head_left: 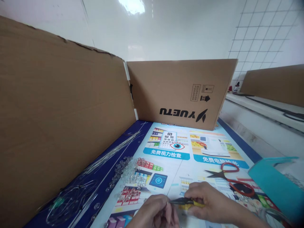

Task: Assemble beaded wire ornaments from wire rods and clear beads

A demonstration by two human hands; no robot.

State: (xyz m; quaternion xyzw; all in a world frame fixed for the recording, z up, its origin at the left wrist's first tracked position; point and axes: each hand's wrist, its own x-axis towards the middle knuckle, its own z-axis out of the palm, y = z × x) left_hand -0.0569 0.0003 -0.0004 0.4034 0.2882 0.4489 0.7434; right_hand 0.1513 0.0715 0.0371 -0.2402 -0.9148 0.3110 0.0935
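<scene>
At six o'clock on the tabletop (pixel 204 145), the right hand (pixel 211 202) is gripping yellow-handled pliers (pixel 184 201), steadying something tiny which the left hand (pixel 154 212) is pinching, clear beads (pixel 128 172) lying at ten o'clock.

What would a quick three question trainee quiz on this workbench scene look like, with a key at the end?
1. True or false: the red-handled scissors lie to the right of both hands.
2. Which tool does the right hand hold? A) yellow-handled pliers B) a hammer C) a paintbrush
3. Fill in: the clear beads lie between the poster's pictures and a bundle of thin clear ____ near the cardboard wall.

Key
1. True.
2. A. The pliers' dark tips point toward the left hand, whose fingers pinch something too small to make out.
3. Rods, running diagonally along the dark blue edge of the poster mat.
</scene>
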